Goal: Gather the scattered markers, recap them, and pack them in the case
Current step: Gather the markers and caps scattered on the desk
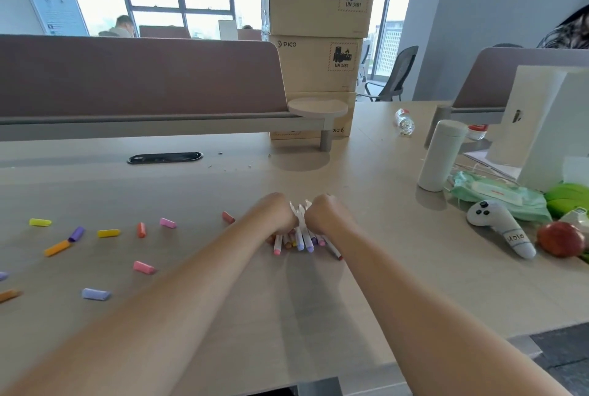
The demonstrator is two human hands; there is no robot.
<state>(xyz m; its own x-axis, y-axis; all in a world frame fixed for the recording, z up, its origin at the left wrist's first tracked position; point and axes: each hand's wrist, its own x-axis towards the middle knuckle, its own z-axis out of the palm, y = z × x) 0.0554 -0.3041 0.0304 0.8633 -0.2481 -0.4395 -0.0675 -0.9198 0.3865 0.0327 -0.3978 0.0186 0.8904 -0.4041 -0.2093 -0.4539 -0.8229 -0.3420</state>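
Both hands meet at mid-counter [366, 284]: the left hand [275, 213] and right hand [328, 213] are clenched from either side around a bundle of markers [301, 236]. The markers lie roughly parallel, long axes running away from the person, coloured uncapped tips pointing back toward them. Loose caps [143, 267] lie scattered to the left, well apart from the bundle.
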